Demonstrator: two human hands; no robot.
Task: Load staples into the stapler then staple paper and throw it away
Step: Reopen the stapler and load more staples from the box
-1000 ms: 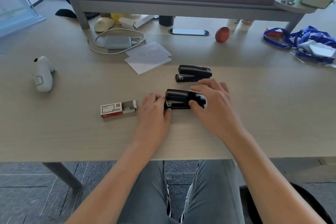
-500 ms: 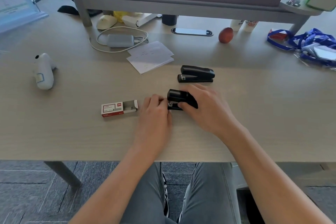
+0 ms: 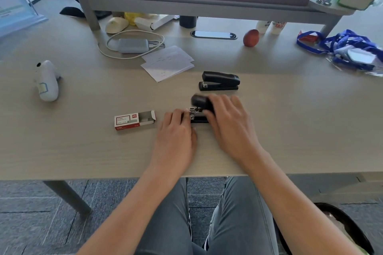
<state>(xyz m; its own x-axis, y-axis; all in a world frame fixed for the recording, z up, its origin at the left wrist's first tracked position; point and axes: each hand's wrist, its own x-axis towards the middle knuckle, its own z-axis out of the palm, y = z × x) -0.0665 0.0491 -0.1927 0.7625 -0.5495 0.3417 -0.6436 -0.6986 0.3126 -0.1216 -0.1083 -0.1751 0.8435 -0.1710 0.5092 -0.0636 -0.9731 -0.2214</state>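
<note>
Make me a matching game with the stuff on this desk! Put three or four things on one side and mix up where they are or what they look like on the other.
Things:
1. near stapler
2. far stapler
3. staple box
4. papers

States:
A. white, stacked beyond both staplers
B. red and white, one end open, left of the hands
C. shut, lying untouched on the desk
D. top lifted, metal showing, held by the right hand

Pairs: 1-D, 2-C, 3-B, 4-A
</note>
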